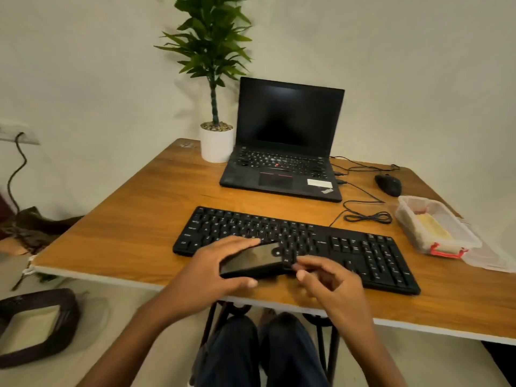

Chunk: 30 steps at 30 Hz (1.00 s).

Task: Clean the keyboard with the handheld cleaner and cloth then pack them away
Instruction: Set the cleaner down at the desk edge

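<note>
Head view. Gripped in the left hand (212, 263): a black handheld cleaner (254, 259), fingers laid over its far edge, thumb curled under the near edge. Held lengthwise, low over the front-left keys of the black keyboard (349, 247), which lies across the wooden table (125, 227) near its front edge. At the cleaner's right end, the right hand (329, 286), fingers curled, thumb and forefinger close together against the tip; impossible to tell whether pinching a part of it or only touching. Behind the keyboard, an open laptop (287, 152) with dark screen, beside a white plant pot (216, 143). Further right, a black mouse (388, 185) and a coiled cable (368, 217). At the table's right edge, a clear plastic box (418, 241), lidless, holding a pale yellow item (434, 227), too blurred to name.
</note>
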Motion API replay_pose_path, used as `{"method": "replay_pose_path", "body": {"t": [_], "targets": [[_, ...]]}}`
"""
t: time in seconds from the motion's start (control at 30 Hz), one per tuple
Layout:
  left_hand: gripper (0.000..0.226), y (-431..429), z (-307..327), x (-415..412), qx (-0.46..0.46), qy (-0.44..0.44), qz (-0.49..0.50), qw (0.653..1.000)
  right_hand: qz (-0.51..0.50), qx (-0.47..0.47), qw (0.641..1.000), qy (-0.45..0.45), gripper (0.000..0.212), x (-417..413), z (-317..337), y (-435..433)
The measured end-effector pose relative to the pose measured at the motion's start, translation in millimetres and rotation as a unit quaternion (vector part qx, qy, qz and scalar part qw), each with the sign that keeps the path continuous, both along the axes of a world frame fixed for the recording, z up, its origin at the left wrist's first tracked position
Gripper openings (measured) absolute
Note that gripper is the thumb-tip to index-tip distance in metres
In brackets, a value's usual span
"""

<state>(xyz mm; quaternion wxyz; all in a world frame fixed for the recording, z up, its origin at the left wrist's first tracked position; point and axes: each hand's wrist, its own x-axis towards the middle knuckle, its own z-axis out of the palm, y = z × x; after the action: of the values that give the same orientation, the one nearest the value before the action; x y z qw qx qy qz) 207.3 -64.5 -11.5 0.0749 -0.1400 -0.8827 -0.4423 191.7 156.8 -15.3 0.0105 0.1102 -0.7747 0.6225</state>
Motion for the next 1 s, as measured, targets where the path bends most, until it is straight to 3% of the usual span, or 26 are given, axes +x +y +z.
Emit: {"method": "replay_pose_path", "body": {"t": [0.1, 0.27, 0.47, 0.67, 0.87, 1.0], "targets": [[0.059, -35.1, -7.6, 5.2, -0.055, -0.045, -0.003, 0.997, -0.012, 0.27, 0.95, 0.155, 0.026, -14.2, -19.1, 0.8], [0.053, -49.0, -20.1, -1.1, -0.122, -0.072, -0.02, 0.99, -0.05, 0.394, 0.887, 0.236, 0.03, -24.9, -35.6, -11.3], [0.056, -48.3, -23.3, -5.4, -0.17, -0.06, -0.038, 0.983, -0.087, 0.398, 0.873, 0.267, 0.024, -43.8, -36.3, -20.9], [0.054, -44.5, -24.3, -12.9, -0.174, -0.056, -0.035, 0.983, -0.077, 0.404, 0.882, 0.231, 0.021, -57.8, -37.1, -19.0], [0.066, -43.6, -18.1, -20.3, -0.248, -0.028, -0.036, 0.968, -0.035, 0.257, 0.943, 0.209, 0.013, -49.0, -21.8, 8.3], [0.054, -4.9, 11.1, -34.1, -0.178, 0.006, -0.063, 0.982, -0.064, 0.222, 0.951, 0.203, 0.012, -50.6, 0.8, 57.5]]}}
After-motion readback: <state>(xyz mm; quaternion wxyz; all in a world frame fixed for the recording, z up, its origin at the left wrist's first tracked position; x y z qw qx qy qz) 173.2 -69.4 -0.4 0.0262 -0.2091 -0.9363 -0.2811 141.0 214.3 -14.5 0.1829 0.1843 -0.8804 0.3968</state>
